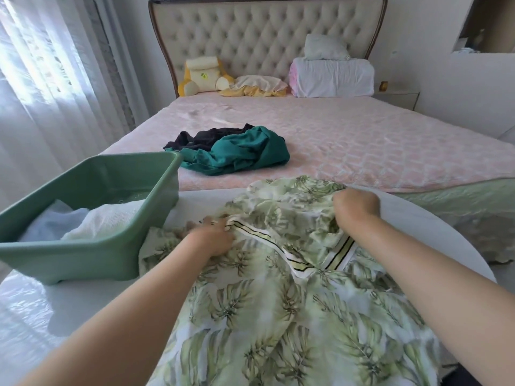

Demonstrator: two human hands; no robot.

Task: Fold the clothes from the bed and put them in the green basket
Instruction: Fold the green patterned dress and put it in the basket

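Reaching out over the white counter [69, 316], the person has both bare arms stretched across a leaf-print garment [278, 316] that lies rumpled on it, pale green fronds on white, hanging over the near edge. The left hand [214, 238] sits by the striped trim [262, 235], its fingers curled into the cloth and gathering a ridge of it. The right hand [356, 206] is farther out, near the far edge of the counter, its fingers clenched round a bunched fold of the same garment.

The green basket [83, 252] stands on the counter just left of the garment, touching its edge. Inside lie a white cloth [111, 218] and a pale blue cloth [53, 221] side by side.

Beyond the counter, on the pink quilted bed [362, 146], a teal garment [245, 154] lies in a heap with a black garment [206, 136] bundled against its far side. A plush toy [203, 76] and pillows [334, 76] rest against the tufted headboard [264, 32].
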